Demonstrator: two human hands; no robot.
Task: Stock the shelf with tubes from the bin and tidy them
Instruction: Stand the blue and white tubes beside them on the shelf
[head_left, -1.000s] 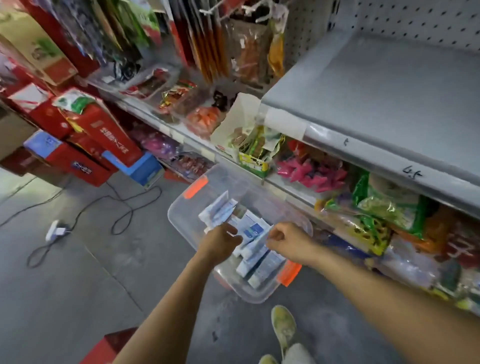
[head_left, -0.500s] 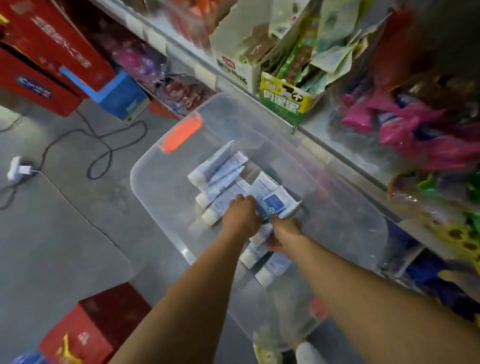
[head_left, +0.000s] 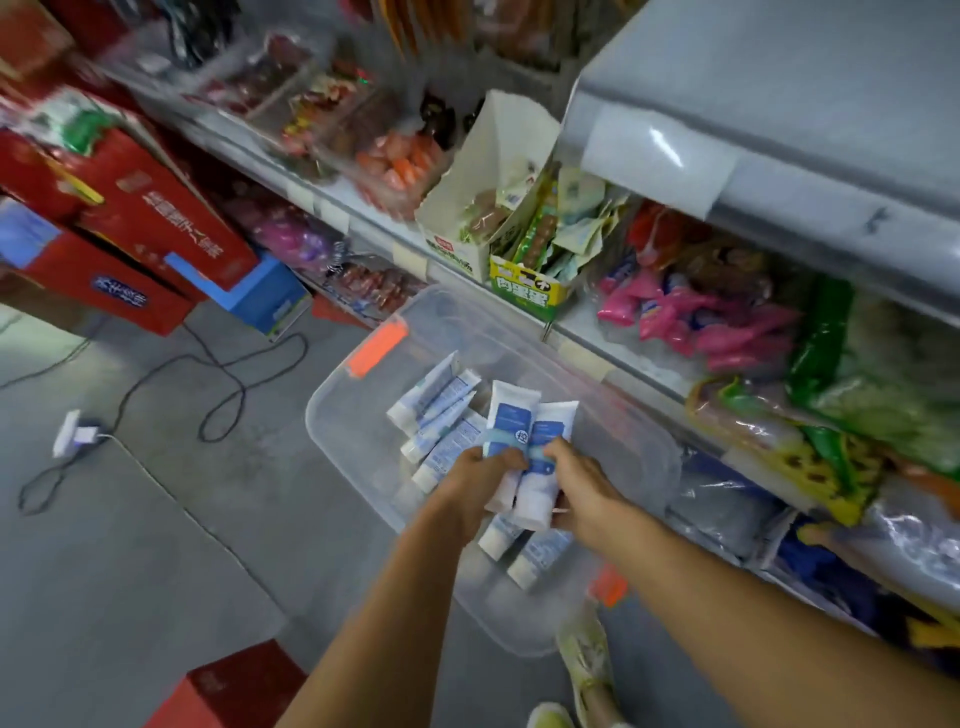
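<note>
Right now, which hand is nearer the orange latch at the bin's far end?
Left. The left hand grips the pair of tubes on the side facing the orange latch; the right hand grips them on the side away from it.

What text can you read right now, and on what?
Nothing reads clearly enough to quote.
red box: white Chinese characters, upside down and blurred.
yellow box: bold dark characters, blurred.
tubes: blue labels, print too small.
shelf edge: handwritten mark, unreadable.
</note>
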